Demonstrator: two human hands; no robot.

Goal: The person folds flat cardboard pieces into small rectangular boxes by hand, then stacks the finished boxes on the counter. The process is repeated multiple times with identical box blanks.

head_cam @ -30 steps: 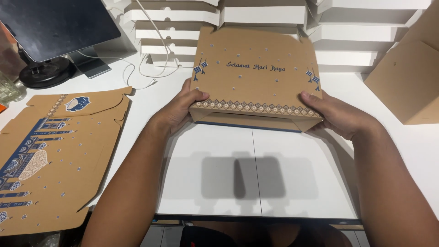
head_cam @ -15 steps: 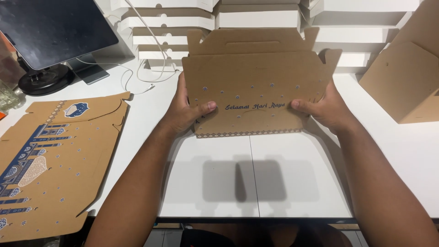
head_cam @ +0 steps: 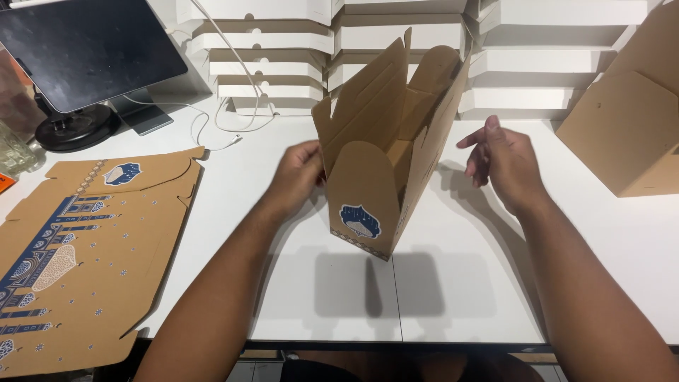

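A brown cardboard box (head_cam: 385, 152) with a blue emblem on its near flap stands on edge in the middle of the white table (head_cam: 453, 283), half folded, its flaps pointing up. My left hand (head_cam: 300, 173) grips its left side. My right hand (head_cam: 498, 159) hovers just to the right of the box, fingers spread, holding nothing and not touching the cardboard.
A stack of flat printed box blanks (head_cam: 85, 247) lies at the left. A dark tablet on a stand (head_cam: 85, 53) with a white cable (head_cam: 219, 127) sits at the back left. White folded boxes (head_cam: 396, 42) are stacked along the back; a brown assembled box (head_cam: 626, 134) stands at the right.
The box was held flat in both hands, then lifted. Now it is turned on edge and partly opened, my right hand has let go, and my left hand still holds it.
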